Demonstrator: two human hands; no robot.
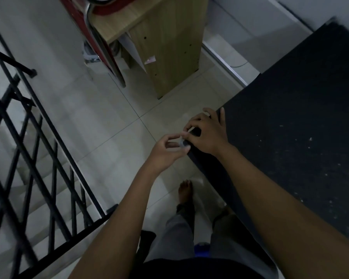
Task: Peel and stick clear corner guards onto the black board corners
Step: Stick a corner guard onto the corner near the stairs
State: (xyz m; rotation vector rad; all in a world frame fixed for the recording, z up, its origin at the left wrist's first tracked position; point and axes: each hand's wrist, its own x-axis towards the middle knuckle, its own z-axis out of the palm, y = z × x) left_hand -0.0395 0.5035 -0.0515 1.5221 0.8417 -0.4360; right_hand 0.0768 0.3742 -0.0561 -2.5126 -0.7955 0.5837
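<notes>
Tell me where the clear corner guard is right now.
In the head view, just right of centre, the clear corner guard sits pinched between the left hand and right hand, at the black board edge.

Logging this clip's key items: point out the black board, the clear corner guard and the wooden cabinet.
black board (290, 117): head view, on its bare top surface.
clear corner guard (183, 142): head view, on the small piece between the fingertips.
wooden cabinet (169, 47): head view, on its side panel.

Both hands, left and right, fingertips pinched together.

Black board – white-speckled, pale tiled floor, black railing, tan woodgrain cabinet
</notes>
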